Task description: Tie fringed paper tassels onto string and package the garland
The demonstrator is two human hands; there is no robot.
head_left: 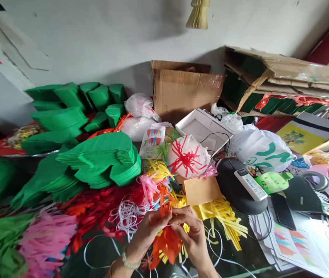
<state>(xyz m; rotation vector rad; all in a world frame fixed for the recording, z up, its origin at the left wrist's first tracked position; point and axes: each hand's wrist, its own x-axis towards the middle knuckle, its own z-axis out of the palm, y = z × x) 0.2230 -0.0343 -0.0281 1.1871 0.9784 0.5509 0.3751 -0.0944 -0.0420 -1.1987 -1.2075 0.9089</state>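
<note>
Low in the middle of the head view, my left hand (152, 228) and my right hand (192, 231) meet with fingertips pinched together. Between them is an orange paper tassel (168, 246), its strips showing above and below the fingers. My fingers partly hide the pinched spot. A white ribbon (131, 216) lies tangled beside my left hand, with loose loops running across the dark table below. Just beyond the hands are yellow strips (225, 220), pink strips (148, 185) and red strips (103, 204).
Stacks of green cut sheets (100, 154) fill the left. Pink fringe (47, 239) and light green fringe (2, 243) lie at the front left. To the right are a black case (228, 185), a white remote-like device (250, 184), a green bottle (274, 181) and a phone (283, 211).
</note>
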